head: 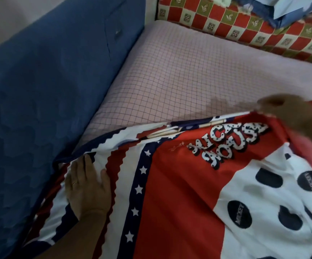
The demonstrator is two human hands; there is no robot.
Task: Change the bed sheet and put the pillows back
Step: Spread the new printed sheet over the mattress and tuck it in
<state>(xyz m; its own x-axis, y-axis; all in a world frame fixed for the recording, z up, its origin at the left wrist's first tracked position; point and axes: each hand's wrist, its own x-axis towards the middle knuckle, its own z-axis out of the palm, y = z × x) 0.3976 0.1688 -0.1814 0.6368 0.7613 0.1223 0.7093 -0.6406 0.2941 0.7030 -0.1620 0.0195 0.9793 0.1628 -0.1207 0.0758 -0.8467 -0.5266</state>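
- Sheet (pixel 179 202), the red, white and blue one with stars and black dots, covers the near part of the mattress (pixel 188 75). Its front edge runs slantwise across the bed, and the far part up to the head edge is bare pink grid.
- Left hand (pixel 87 184): open and flat, fingers straight, pressing the sheet down at the mattress's left edge, right beside the blue quilt (pixel 39 90).
- Right hand (pixel 289 113): blurred, at the right side. The sheet's front edge lifts up to it, so it has that edge gripped. Can't tell how the fingers lie.
- Step in hand, as I read it: spreading the fresh sheet toward the head edge.
- To do it well: keep the left palm as the anchor and pull with the right along the bed's length, not sideways. The star stripe is a handy guide: keep it parallel to the left edge.
- The edge is bunched and folded near the left fingertips, so flatten that before tucking against the quilt.
- Leave enough slack to tuck at the head edge, below the checked cloth (pixel 245 25).
- Can't pick out any pillows here. They go on last.
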